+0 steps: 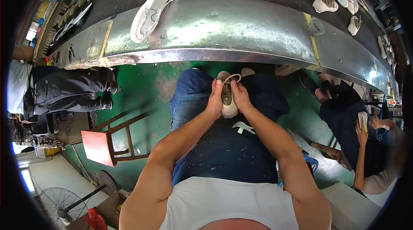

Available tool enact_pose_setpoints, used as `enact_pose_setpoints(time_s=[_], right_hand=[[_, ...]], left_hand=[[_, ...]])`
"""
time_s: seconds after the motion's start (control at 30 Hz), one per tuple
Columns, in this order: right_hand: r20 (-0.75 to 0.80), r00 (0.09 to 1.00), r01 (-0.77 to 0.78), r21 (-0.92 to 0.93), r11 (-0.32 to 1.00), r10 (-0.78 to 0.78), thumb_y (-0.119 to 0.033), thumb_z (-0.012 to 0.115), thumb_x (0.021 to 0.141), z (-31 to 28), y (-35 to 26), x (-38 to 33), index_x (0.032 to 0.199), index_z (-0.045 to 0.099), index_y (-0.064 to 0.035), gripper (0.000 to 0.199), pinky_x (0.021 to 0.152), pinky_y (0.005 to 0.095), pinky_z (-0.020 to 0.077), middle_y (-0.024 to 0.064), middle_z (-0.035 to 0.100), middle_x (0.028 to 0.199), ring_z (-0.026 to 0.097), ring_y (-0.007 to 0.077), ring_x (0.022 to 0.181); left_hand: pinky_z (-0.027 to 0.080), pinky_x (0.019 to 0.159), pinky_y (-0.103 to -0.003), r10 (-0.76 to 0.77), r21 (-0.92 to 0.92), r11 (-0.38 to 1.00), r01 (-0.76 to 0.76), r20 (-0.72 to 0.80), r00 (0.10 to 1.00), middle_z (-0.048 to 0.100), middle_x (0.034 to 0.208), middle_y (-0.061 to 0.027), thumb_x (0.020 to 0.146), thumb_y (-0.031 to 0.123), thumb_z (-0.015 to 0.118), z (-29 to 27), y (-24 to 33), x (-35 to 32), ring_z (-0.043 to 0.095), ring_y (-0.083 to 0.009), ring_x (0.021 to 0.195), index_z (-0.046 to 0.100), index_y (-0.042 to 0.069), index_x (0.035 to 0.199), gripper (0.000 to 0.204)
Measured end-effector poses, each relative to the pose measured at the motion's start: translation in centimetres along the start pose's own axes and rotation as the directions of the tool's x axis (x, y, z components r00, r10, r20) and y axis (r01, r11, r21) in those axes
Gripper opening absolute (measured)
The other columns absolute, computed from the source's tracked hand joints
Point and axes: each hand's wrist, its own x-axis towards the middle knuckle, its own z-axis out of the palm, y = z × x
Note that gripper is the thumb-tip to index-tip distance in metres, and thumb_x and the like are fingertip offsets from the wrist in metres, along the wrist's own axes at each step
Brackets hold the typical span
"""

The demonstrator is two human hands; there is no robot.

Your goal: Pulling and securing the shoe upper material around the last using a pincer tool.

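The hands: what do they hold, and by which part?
Both the left hand and right hand grip a pale shoe by its sides, over the lap.

White sleeveless top, dark blue jeans, bare forearms

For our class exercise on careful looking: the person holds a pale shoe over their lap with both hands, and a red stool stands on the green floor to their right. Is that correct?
Not quite. In the head view the red stool stands to the person's left. The rest holds: left hand and right hand hold the pale shoe over the lap, above the green floor.
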Motion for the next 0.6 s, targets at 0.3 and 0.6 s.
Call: enact_pose_setpoints(time_s=[0.3, 0.6], right_hand=[[-0.027, 0.872, -0.464, 0.276, 0.842, 0.489, -0.058, 0.046, 0.1, 0.4, 1.3, 0.5, 0.141, 0.048, -0.0029, 0.069, 0.098, 0.0371, 0.0464, 0.0135, 0.061, 0.127, 0.06, 0.0265, 0.112], [-0.188, 0.878, -0.419, 0.14, 0.897, 0.44, -0.05, 0.049, 0.101, 0.2, 1.0, 1.9, 0.132, 0.057, -0.0022, 0.058, 0.095, 0.0374, 0.047, 0.0167, 0.062, 0.126, 0.06, 0.0278, 0.111]], left_hand=[[0.045, 0.103, -0.038, -0.257, 0.158, 0.949, 0.273, -0.116, 0.959, 0.053, 0.139, -0.0123, 0.094, 0.062, 0.057, -1.9, -3.1, 4.7, 0.053, -0.0247, 0.123, 0.036, 0.008, 0.151, 0.081], [0.048, 0.098, -0.038, -0.288, 0.141, 0.945, 0.297, -0.077, 0.954, 0.053, 0.139, -0.0123, 0.098, 0.023, 0.058, 0.6, -0.7, 3.6, 0.056, -0.0242, 0.121, 0.023, 0.013, 0.157, 0.07]])
